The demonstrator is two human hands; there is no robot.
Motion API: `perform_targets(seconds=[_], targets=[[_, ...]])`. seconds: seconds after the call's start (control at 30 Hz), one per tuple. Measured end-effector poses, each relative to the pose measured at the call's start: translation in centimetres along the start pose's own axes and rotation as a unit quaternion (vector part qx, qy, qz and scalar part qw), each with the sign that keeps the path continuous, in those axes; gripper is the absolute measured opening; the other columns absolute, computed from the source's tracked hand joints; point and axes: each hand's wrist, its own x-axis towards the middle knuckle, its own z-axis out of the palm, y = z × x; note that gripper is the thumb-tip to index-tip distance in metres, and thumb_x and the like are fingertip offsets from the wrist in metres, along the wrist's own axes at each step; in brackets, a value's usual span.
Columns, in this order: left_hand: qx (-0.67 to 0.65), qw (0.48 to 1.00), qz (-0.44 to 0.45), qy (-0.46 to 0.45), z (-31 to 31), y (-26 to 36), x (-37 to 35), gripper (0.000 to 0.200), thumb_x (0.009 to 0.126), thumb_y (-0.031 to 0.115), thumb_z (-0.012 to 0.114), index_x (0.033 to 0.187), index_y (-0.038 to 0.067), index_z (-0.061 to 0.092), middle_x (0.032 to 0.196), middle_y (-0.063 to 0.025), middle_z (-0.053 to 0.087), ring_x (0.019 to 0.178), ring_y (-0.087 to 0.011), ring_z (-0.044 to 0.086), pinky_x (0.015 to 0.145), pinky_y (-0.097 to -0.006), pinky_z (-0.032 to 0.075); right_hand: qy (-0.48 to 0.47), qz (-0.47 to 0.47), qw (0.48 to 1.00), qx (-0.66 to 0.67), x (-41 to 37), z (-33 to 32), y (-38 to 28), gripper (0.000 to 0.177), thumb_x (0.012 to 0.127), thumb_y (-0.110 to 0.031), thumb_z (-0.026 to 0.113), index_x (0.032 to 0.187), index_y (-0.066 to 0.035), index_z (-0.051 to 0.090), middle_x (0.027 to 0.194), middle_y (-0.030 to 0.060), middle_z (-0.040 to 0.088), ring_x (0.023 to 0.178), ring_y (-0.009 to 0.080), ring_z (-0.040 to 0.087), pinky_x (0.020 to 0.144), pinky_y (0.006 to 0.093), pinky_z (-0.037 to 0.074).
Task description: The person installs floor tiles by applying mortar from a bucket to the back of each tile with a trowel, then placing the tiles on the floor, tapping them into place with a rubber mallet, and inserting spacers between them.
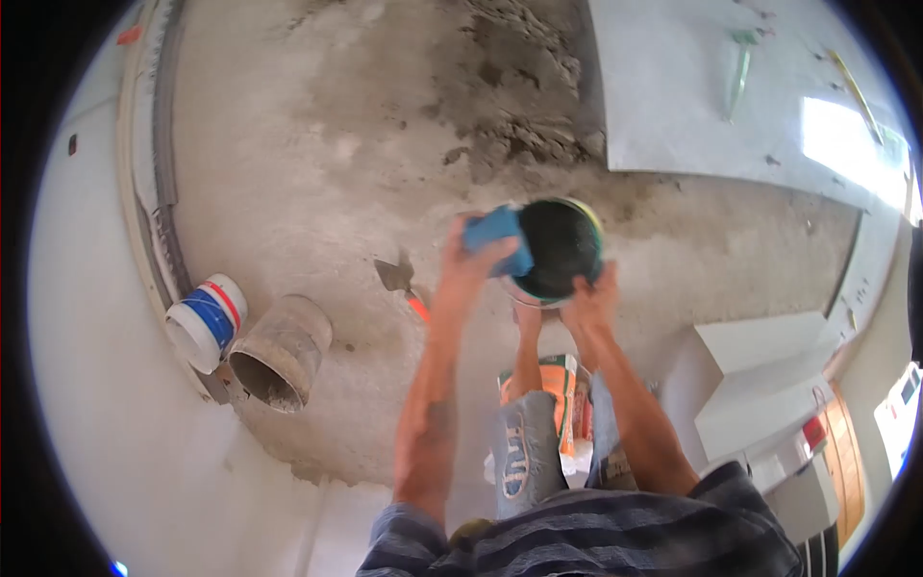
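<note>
My left hand grips a blue block-like thing, perhaps a sponge, at the left rim of a round bucket. The bucket has a dark inside and a green and yellow rim; what it holds is too dark to tell. On its lower right side, my right hand holds the rim, with fingers bent over the edge. Left of my left forearm, a trowel with an orange handle lies on the floor.
A white and blue bucket and a dirty tipped bucket lie at the left. Bags stand by my legs. White panels are at the lower right, a large board at the upper right.
</note>
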Motion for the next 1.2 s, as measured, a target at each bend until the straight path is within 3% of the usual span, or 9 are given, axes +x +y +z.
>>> perform_targets(seconds=[0.1, 0.17, 0.23, 0.33, 0.43, 0.67, 0.77, 0.97, 1.2], targets=[[0.000, 1.000, 0.014, -0.019, 5.1, -1.3, 4.5, 0.050, 0.072, 0.028, 0.081, 0.104, 0.006, 0.050, 0.088, -0.0067, 0.060, 0.073, -0.0142, 0.060, 0.056, -0.0281, 0.050, 0.032, 0.036, 0.997, -0.054, 0.5, -3.1, 7.0, 0.083, 0.081, -0.010, 0.069, 0.146, 0.010, 0.020, 0.133, 0.0240, 0.052, 0.111, 0.0251, 0.056, 0.093, 0.0348, 0.047], [0.077, 0.995, 0.060, -0.004, 7.4, -2.3, 9.3, 0.045, 0.070, 0.026, 0.080, 0.098, 0.005, 0.052, 0.086, -0.0056, 0.060, 0.071, -0.0145, 0.060, 0.054, -0.0283, 0.049, 0.103, -0.090, 0.981, 0.137, 2.3, -3.7, 15.5, 0.082, 0.079, -0.007, 0.069, 0.146, 0.005, 0.023, 0.124, 0.0194, 0.056, 0.104, 0.0247, 0.058, 0.086, 0.0333, 0.051], [0.111, 0.990, 0.077, 0.042, 6.5, -3.4, 10.3, 0.041, 0.069, 0.022, 0.079, 0.094, 0.004, 0.053, 0.084, -0.0052, 0.060, 0.070, -0.0149, 0.059, 0.053, -0.0288, 0.048, 0.002, 0.068, 0.993, 0.099, 2.2, -9.7, 12.4, 0.077, 0.078, -0.003, 0.068, 0.144, -0.001, 0.027, 0.115, 0.0144, 0.057, 0.096, 0.0223, 0.059, 0.075, 0.0333, 0.056], [0.105, 0.987, 0.069, 0.104, 2.5, -1.8, 12.1, 0.037, 0.066, 0.017, 0.076, 0.092, 0.002, 0.055, 0.082, -0.0057, 0.060, 0.068, -0.0157, 0.058, 0.052, -0.0298, 0.046, 0.000, 0.146, 0.985, 0.090, 1.6, -14.4, 10.7, 0.063, 0.078, -0.005, 0.067, 0.133, -0.005, 0.036, 0.111, 0.0114, 0.055, 0.091, 0.0219, 0.058, 0.067, 0.0326, 0.057], [0.114, 0.982, 0.033, 0.144, -4.5, 1.7, 10.0, 0.036, 0.066, 0.017, 0.074, 0.093, 0.001, 0.055, 0.080, -0.0058, 0.060, 0.064, -0.0163, 0.057, 0.055, -0.0309, 0.048, 0.007, 0.188, 0.973, 0.132, -0.4, -17.5, 11.6, 0.060, 0.079, -0.009, 0.067, 0.130, -0.006, 0.036, 0.120, 0.0129, 0.051, 0.100, 0.0249, 0.057, 0.071, 0.0376, 0.057], [-0.006, 0.966, -0.013, 0.259, -17.3, 7.7, 3.6, 0.044, 0.077, 0.016, 0.072, 0.114, 0.009, 0.050, 0.107, -0.0149, 0.054, 0.094, -0.0281, 0.057, 0.063, -0.0444, 0.054, 0.056, 0.308, 0.908, 0.277, -3.1, -21.5, 10.5, 0.054, 0.078, -0.013, 0.063, 0.125, -0.011, 0.037, 0.120, 0.0117, 0.047, 0.104, 0.0286, 0.054, 0.077, 0.0449, 0.054], [0.036, 0.966, -0.055, 0.251, -24.1, 7.3, 4.6, 0.039, 0.078, 0.020, 0.072, 0.109, 0.008, 0.052, 0.100, -0.0138, 0.059, 0.087, -0.0279, 0.061, 0.057, -0.0470, 0.052, 0.083, 0.348, 0.896, 0.262, -4.7, -21.0, 9.5, 0.051, 0.079, -0.015, 0.063, 0.123, -0.011, 0.038, 0.121, 0.0111, 0.047, 0.106, 0.0277, 0.053, 0.082, 0.0447, 0.052], [0.238, 0.940, -0.050, 0.238, -26.1, 9.9, 12.4, 0.037, 0.070, 0.022, 0.078, 0.095, 0.002, 0.058, 0.087, -0.0111, 0.063, 0.074, -0.0206, 0.061, 0.049, -0.0346, 0.050, 0.076, 0.319, 0.914, 0.239, -6.2, -16.7, 3.0, 0.044, 0.083, -0.022, 0.062, 0.120, -0.012, 0.040, 0.120, 0.0099, 0.050, 0.108, 0.0249, 0.052, 0.086, 0.0440, 0.048], [0.153, 0.945, 0.184, 0.221, -24.7, 21.3, 28.2, 0.022, 0.075, 0.012, 0.070, 0.088, 0.001, 0.056, 0.083, -0.0091, 0.060, 0.070, -0.0183, 0.057, 0.055, -0.0319, 0.051, 0.083, 0.328, 0.879, 0.337, -7.7, -9.1, 0.0, 0.046, 0.084, -0.020, 0.063, 0.125, -0.011, 0.045, 0.119, 0.0080, 0.054, 0.104, 0.0233, 0.057, 0.084, 0.0405, 0.049]])
